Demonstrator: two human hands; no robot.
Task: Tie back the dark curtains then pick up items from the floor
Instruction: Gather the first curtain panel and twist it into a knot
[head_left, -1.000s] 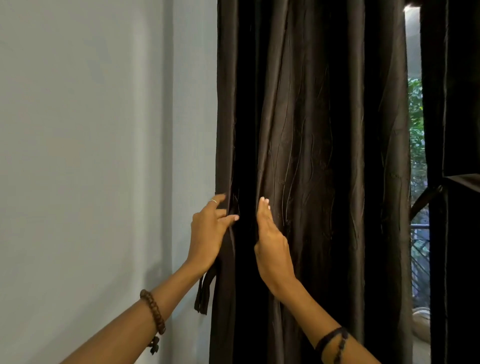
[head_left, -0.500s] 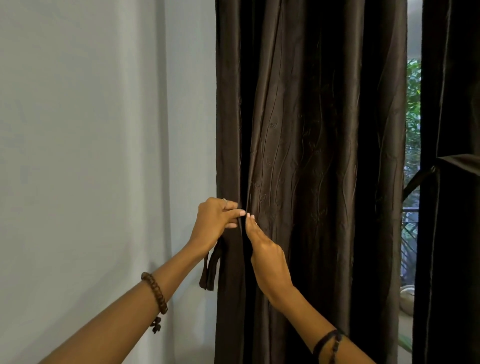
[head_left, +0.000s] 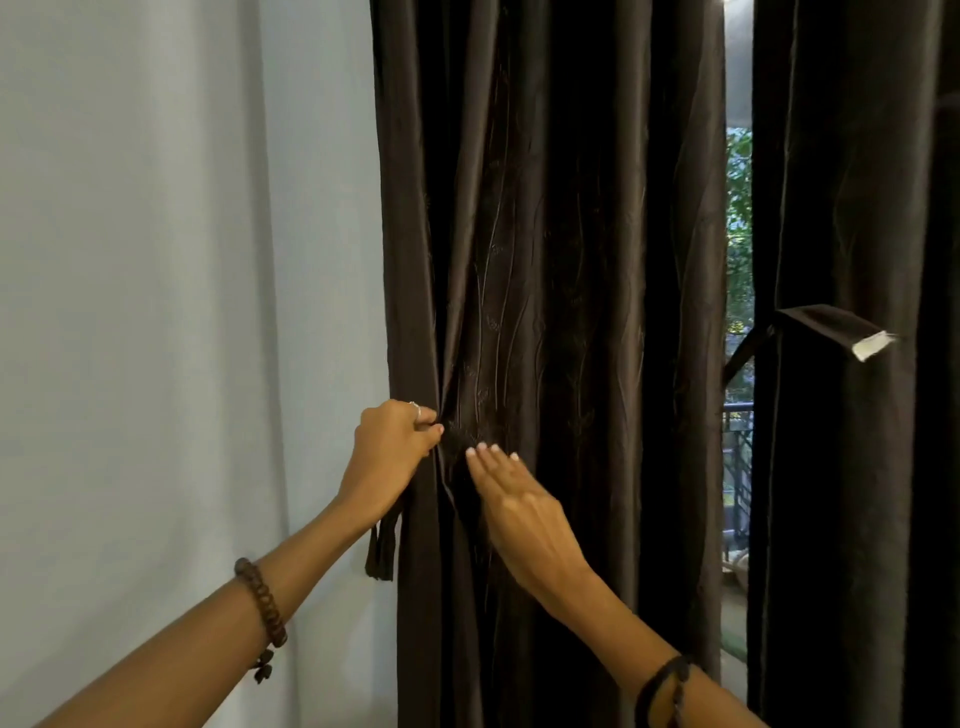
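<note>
Beside the wall (head_left: 156, 312), we note the curtain (head_left: 545, 260) hanging unbound. Left hand (head_left: 387, 457) pinches its edge fold, a tie (head_left: 382, 551) dangling beneath; right hand (head_left: 519, 514) lies flat on the fabric, fingers straight.

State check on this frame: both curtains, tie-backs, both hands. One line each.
Left curtain: hanging loose, not tied, left edge pinched.
Left tie-back: dangling below the left hand, not wrapped round the curtain.
Right curtain: hanging, with a strap across it.
Right tie-back: across the right curtain, pale end sticking out.
Left hand: pinches the left curtain's edge.
Right hand: fingers straight, flat against the fabric.
</note>
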